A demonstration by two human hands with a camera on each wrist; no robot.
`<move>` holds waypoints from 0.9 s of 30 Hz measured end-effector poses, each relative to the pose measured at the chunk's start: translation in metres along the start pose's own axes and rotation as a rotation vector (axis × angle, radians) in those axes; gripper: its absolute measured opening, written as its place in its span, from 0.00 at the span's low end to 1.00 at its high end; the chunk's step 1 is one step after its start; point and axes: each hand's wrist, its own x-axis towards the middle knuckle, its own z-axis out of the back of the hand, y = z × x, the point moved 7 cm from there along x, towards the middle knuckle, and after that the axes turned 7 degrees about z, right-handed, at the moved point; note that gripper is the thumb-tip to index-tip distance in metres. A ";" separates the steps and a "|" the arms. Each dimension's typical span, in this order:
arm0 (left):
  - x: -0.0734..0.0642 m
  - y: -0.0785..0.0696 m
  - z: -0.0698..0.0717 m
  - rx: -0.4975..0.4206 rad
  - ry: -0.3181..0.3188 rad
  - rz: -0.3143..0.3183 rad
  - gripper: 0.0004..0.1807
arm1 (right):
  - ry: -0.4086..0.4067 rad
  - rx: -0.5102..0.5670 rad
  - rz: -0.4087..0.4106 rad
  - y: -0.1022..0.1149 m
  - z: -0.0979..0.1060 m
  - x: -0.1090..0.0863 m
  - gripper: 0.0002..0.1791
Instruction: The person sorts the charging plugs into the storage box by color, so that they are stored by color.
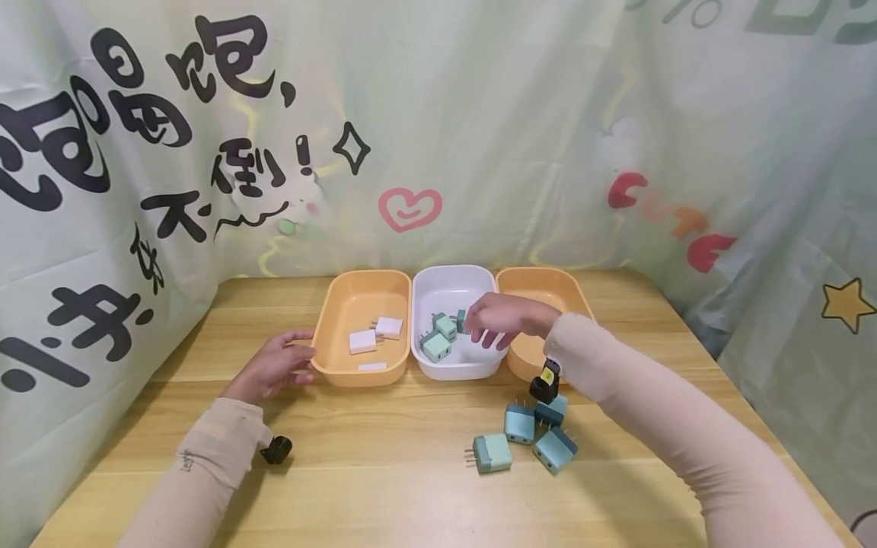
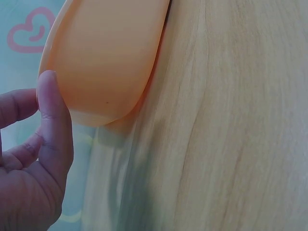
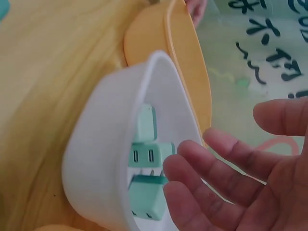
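Note:
My left hand [image 1: 277,364] is at the left side of an orange tray [image 1: 329,304], its thumb and fingertips right at the rim. That tray holds white plug adapters [image 1: 362,342]. Over the white tray [image 1: 455,371] beside it is my right hand [image 1: 503,316], fingers spread and slightly bent. Nothing shows between those fingers in the right wrist view. Below them, mint-green plug adapters [image 3: 149,197] lie in the white tray, one partly hidden by the fingertips in the head view.
Several blue-green plug adapters [image 1: 519,423] lie loose on the wooden table [image 1: 384,472], in front of the right orange tray [image 1: 548,281]. My right forearm crosses above that tray's front part. A printed curtain [image 1: 479,152] hangs behind the table and along its sides.

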 end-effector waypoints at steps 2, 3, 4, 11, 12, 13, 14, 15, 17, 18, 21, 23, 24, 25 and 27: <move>0.000 0.000 0.000 0.001 -0.002 0.001 0.30 | 0.014 -0.014 0.014 0.002 -0.006 -0.004 0.17; 0.000 0.000 0.000 0.001 -0.001 0.000 0.30 | 0.022 -0.018 0.021 0.003 -0.008 -0.006 0.17; 0.001 0.000 0.001 -0.001 0.000 0.000 0.30 | 0.031 -0.025 0.029 0.004 -0.011 -0.007 0.17; 0.000 0.000 0.000 -0.005 -0.001 0.002 0.30 | 0.085 -0.078 0.046 0.006 -0.033 -0.018 0.14; 0.000 0.000 0.000 -0.005 0.001 0.002 0.30 | 0.092 -0.088 0.050 0.006 -0.036 -0.019 0.13; 0.000 0.000 0.000 -0.007 0.003 0.002 0.30 | 0.098 -0.094 0.052 0.006 -0.039 -0.020 0.12; 0.001 0.000 0.000 -0.008 0.004 0.003 0.30 | 0.105 -0.098 0.054 0.006 -0.043 -0.021 0.11; 0.001 0.000 0.001 -0.009 0.005 0.002 0.31 | 0.115 -0.104 0.056 0.006 -0.046 -0.023 0.11; 0.001 0.000 0.001 -0.010 0.003 0.003 0.31 | 0.134 -0.114 0.056 0.005 -0.053 -0.025 0.11; 0.000 0.000 0.001 -0.008 0.003 0.002 0.31 | 0.145 -0.119 0.056 0.004 -0.056 -0.027 0.12; 0.000 0.001 0.000 0.000 0.001 0.000 0.30 | 0.181 -0.143 0.063 0.003 -0.067 -0.030 0.14; 0.000 0.001 0.000 0.003 -0.003 0.002 0.30 | 0.201 -0.158 0.071 0.001 -0.074 -0.031 0.15; 0.001 0.001 0.000 0.004 -0.005 0.003 0.29 | 0.211 -0.167 0.078 0.001 -0.078 -0.032 0.14; 0.001 0.001 0.000 0.008 -0.001 -0.001 0.29 | 0.223 -0.173 0.083 0.000 -0.081 -0.032 0.12; 0.001 0.001 0.000 0.008 -0.007 0.004 0.29 | 0.237 -0.190 0.094 -0.003 -0.086 -0.033 0.08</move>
